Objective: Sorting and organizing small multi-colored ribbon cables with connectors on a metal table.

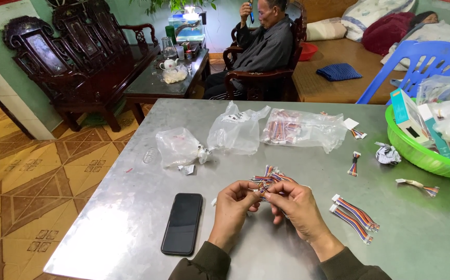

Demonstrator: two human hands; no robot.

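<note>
We have a small bundle of multicoloured ribbon cables pinched between both hands just above the metal table, close to its near edge. Our left hand has its fingertips closed on the near end of the bundle, and our right hand has thumb and forefinger pressed together on the same end, so both are clamped on the wires rather than spread. We judge these cables to be very light and limp: they will droop and fan out unless gripped, and the thin wires could kink, so the small white plugs at the ends look like the firmest place to take hold.

Just right of our right hand lie two more finished cable pieces, flat on the table, apart from the hand. To the left, a black phone lies face up. Further out sit three clear plastic bags, one with more cables inside, and a few loose short cables nearby. A green basket with boxes stands at the right edge, a blue plastic chair behind it. Beyond the table a person sits in a dark wooden chair
</note>
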